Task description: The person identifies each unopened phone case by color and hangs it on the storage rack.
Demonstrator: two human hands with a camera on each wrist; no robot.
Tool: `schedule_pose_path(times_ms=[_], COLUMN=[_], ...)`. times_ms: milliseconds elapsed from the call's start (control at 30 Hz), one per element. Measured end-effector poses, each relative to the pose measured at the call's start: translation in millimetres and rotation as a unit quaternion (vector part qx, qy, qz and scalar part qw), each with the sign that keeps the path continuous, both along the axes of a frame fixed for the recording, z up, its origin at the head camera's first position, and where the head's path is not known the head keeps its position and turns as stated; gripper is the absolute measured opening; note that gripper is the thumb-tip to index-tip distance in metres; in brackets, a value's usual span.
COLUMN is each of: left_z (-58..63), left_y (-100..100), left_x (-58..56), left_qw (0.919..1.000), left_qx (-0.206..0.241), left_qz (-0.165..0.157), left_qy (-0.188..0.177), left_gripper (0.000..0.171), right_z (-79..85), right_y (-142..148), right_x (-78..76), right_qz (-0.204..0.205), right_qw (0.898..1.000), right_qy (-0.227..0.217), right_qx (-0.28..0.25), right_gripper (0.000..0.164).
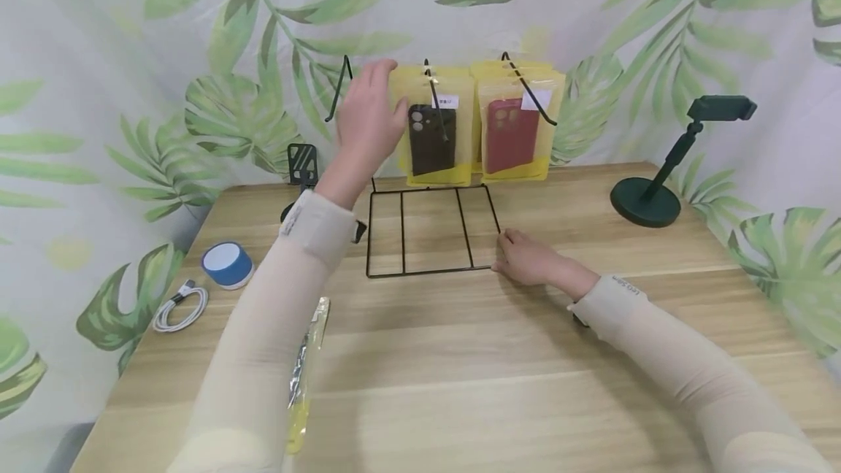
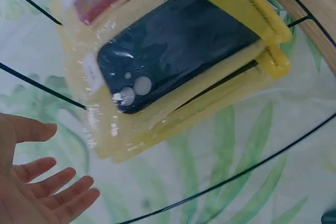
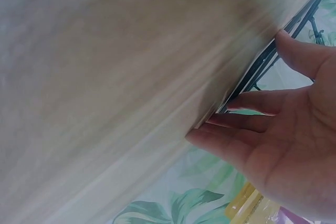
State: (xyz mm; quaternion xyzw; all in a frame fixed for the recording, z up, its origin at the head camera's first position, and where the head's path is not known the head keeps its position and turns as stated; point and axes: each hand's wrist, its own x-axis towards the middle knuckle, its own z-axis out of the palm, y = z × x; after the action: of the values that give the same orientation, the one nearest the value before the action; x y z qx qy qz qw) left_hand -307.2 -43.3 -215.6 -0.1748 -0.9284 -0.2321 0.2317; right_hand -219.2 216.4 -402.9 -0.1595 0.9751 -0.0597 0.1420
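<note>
A black wire display rack (image 1: 430,271) stands on the wooden table, with several yellow-edged pouches on its hooks. One front pouch (image 1: 465,130) shows a black phone case (image 1: 430,144); the other (image 1: 542,152) shows a red phone case (image 1: 509,137). My left hand (image 1: 369,104) is raised beside the rack's left hook (image 1: 336,93). In the left wrist view, that hand (image 2: 44,182) has its thumb and fingers apart and holds nothing. My right hand (image 1: 528,260) grips the right front corner of the rack's base, its thumb and fingertips on the wire (image 3: 257,69).
A blue-and-white round object (image 1: 227,266) and a coiled white cable (image 1: 180,309) lie at the left. One more pouch (image 1: 298,414) lies partly under my left forearm. A dark green phone stand (image 1: 647,199) is at the back right; a black stand (image 1: 302,163) is behind my left arm.
</note>
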Motion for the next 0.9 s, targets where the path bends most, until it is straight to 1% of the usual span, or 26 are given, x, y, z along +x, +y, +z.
schedule_pose_path(times_ms=[67,167,267,367,467,533,633,667,733,800,867,900], left_z=[-8.0,-21.1,-32.9,-43.8,-54.3,-62.6,-75.2,-79.6,-88.0,-95.9,-104.1,-108.6], left_y=[-11.5,-28.0,-42.8,-56.0,-69.5,-79.1,-94.2,-99.3,-111.0,-124.4,-139.2,-147.0], left_x=[15.8,39.4,59.6,73.9,85.3,92.4,101.3,103.1,106.1,108.4,109.3,109.3], left_qw=[0.9993,0.9964,0.9926,0.9888,0.987,0.9859,0.9837,0.9829,0.98,0.9719,0.9586,0.9512], left_qx=[-0.005,-0.022,-0.054,-0.074,-0.088,-0.099,-0.12,-0.131,-0.159,-0.192,-0.221,-0.233], left_qz=[-0.022,-0.06,-0.08,-0.092,-0.1,-0.109,-0.123,-0.125,-0.117,-0.103,-0.085,-0.077], left_qy=[0.028,0.055,0.074,0.091,0.09,0.08,0.051,0.033,-0.021,-0.088,-0.158,-0.186], left_gripper=[0.05,0.05,0.048,0.046,0.042,0.037,0.031,0.029,0.029,0.03,0.032,0.034], right_z=[1.0,1.6,1.3,1.3,2.5,2.4,2.2,2.2,1.7,1.3,1.2,1.3], right_y=[-0.3,0.3,0.2,0.0,0.4,0.6,0.7,0.7,0.4,-0.9,-1.9,-2.2], right_x=[0.4,0.9,0.9,0.3,-0.9,-1.5,-2.2,-2.1,-2.1,-1.3,-0.8,-0.8], right_qz=[-0.001,0.0,0.0,0.0,-0.001,0.001,0.003,0.004,0.006,0.006,0.007,0.006], right_qw=[1.0,1.0,1.0,1.0,1.0,1.0,1.0,1.0,1.0,1.0,1.0,1.0], right_qy=[0.003,0.006,0.003,0.0,-0.002,-0.002,-0.003,-0.003,-0.002,-0.001,-0.002,-0.003], right_qx=[-0.006,-0.007,-0.011,-0.013,-0.011,-0.008,-0.008,-0.008,-0.008,-0.007,-0.005,-0.005], right_gripper=[0.07,0.07,0.071,0.07,0.07,0.07,0.069,0.069,0.069,0.069,0.069,0.069])
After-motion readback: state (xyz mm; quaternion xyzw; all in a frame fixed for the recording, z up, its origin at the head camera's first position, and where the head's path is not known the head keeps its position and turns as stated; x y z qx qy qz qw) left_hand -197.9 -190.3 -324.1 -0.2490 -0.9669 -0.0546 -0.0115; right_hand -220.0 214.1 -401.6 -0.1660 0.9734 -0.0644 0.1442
